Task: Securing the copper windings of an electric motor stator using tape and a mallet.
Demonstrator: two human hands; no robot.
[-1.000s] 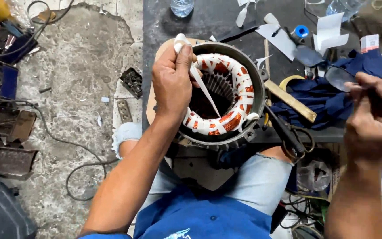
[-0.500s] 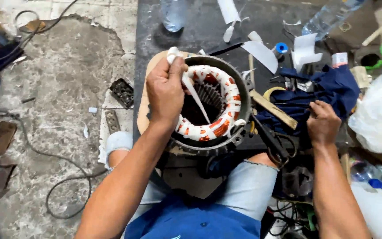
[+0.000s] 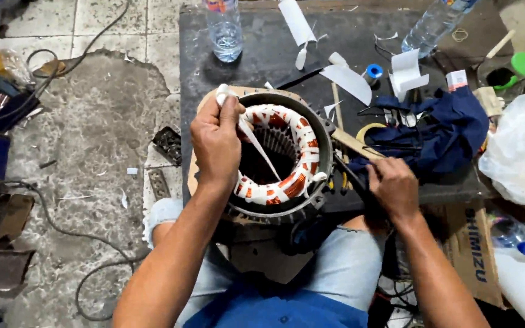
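Observation:
A round motor stator (image 3: 311, 136) with copper windings bound in white tape rests on my lap against the black table edge. My left hand (image 3: 217, 143) sits on its left rim. It pinches a strip of white tape (image 3: 261, 149) that runs down into the bore. My right hand (image 3: 394, 187) is just right of the stator, with its fingers curled around a black-handled tool (image 3: 349, 175) that lies at the table's front edge.
On the black table (image 3: 262, 58) lie a blue cloth (image 3: 439, 130), a wooden stick (image 3: 350, 143), white paper scraps (image 3: 349, 82), a blue spool (image 3: 372, 73) and two water bottles (image 3: 224, 27). A white plastic bag (image 3: 521, 152) and a cardboard box (image 3: 466, 243) are at the right. Cables (image 3: 62, 231) and metal parts cover the floor at the left.
My right hand came down from the far right, passed over the blue cloth and closed on the black-handled tool beside the stator. My left hand kept the tape at the stator rim.

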